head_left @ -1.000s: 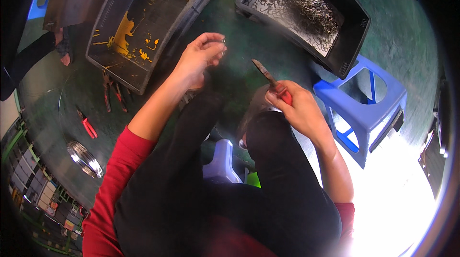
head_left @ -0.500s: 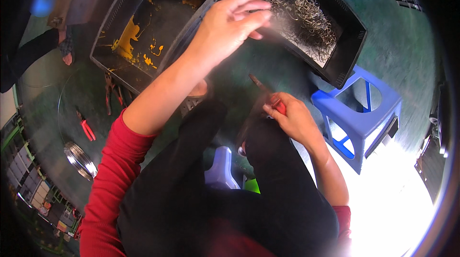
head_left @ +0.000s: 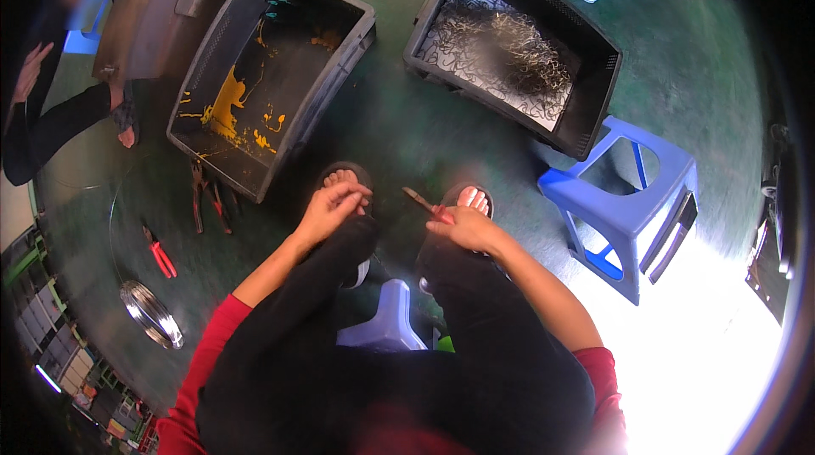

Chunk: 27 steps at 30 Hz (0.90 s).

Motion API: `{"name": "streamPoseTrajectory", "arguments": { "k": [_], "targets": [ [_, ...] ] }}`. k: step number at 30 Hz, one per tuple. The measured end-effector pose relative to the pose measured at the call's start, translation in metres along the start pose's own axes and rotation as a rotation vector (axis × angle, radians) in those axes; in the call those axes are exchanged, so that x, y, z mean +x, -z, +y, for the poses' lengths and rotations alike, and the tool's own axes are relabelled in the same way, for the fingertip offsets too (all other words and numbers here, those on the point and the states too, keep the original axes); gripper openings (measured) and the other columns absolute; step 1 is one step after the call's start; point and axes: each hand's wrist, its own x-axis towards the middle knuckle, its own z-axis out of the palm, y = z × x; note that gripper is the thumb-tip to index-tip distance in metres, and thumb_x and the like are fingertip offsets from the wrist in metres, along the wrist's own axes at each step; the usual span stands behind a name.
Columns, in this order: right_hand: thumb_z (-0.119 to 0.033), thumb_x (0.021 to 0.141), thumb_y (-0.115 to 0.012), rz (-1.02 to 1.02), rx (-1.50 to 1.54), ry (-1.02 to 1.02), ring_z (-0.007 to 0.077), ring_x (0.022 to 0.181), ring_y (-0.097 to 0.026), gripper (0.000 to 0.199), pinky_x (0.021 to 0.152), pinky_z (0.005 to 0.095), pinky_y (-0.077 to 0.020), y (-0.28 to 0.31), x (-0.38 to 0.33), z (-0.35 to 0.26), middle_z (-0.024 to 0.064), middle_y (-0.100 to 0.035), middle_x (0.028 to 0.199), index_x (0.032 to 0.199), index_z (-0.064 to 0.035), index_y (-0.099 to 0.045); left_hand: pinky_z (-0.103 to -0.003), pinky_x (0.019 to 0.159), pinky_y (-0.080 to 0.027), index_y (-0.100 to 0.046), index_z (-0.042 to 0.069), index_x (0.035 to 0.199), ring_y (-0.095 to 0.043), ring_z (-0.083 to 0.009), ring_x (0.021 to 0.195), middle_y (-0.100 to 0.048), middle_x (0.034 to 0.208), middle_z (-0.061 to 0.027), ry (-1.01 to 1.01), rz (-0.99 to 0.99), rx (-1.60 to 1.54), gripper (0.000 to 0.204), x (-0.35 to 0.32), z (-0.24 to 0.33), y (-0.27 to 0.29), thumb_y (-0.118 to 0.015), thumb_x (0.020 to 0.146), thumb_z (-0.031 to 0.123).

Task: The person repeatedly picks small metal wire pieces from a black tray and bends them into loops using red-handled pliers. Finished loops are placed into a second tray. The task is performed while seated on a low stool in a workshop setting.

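Head view: gripped in the right hand (head_left: pixel 471 228), close above the right foot (head_left: pixel 474 198), a red-handled metal tool (head_left: pixel 430 206) with a narrow, brownish, tapering head, pointing forward and leftward; handle mostly covered by the fingers, finer detail too small to make out. Near the left foot (head_left: pixel 341 176), the left hand (head_left: pixel 325 214), fingers bent and close together; cannot tell whether holding anything. Farther out on the dark green floor (head_left: pixel 399 124): red-handled pliers (head_left: pixel 159 253), a coil of shiny silver wire (head_left: pixel 153 317), a black plastic bin stained yellow (head_left: pixel 321 103), another black plastic bin (head_left: pixel 509 118) containing curved metal pieces (head_left: pixel 531 47), a blue plastic stool (head_left: pixel 655 199).
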Motion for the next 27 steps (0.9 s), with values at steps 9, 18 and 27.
{"name": "streamPoseTrajectory", "arguments": {
  "k": [9,18,27],
  "targets": [
    [-0.039,0.097,-0.057,-0.128,0.641,-0.04,0.0209,0.071,-0.071,0.044,0.063,0.0323,-0.0585,0.02,0.018,0.023,0.0105,-0.07,0.082,0.1,0.0049,-0.062,-0.024,0.065,-0.044,-0.058,0.003,0.081,-0.053,-0.0078,0.067,-0.058,0.072,-0.0013,0.068,0.169,-0.236,0.033,-0.004,0.006,0.033,-0.049,0.103,0.027],
    [-0.038,0.098,-0.056,-0.174,0.764,-0.022,0.0214,0.07,-0.071,0.044,0.061,0.0317,-0.0577,0.023,0.021,0.03,0.0115,-0.069,0.085,0.106,0.0044,-0.059,-0.023,0.063,-0.04,-0.066,0.001,0.081,-0.051,-0.0067,0.069,-0.06,0.075,-0.0025,0.125,0.101,-0.276,0.036,-0.006,0.0,0.045,-0.052,0.102,0.027],
    [-0.041,0.098,-0.056,-0.173,0.809,-0.078,0.0207,0.071,-0.07,0.041,0.052,0.0318,-0.055,0.022,0.017,0.025,0.0092,-0.067,0.085,0.106,-0.0002,-0.057,-0.025,0.074,-0.047,-0.07,0.0,0.098,-0.058,-0.0096,0.082,-0.067,0.091,-0.0038,-0.151,-0.222,-0.042,0.024,0.002,0.082,0.026,-0.054,0.099,0.018]
  ]
}}
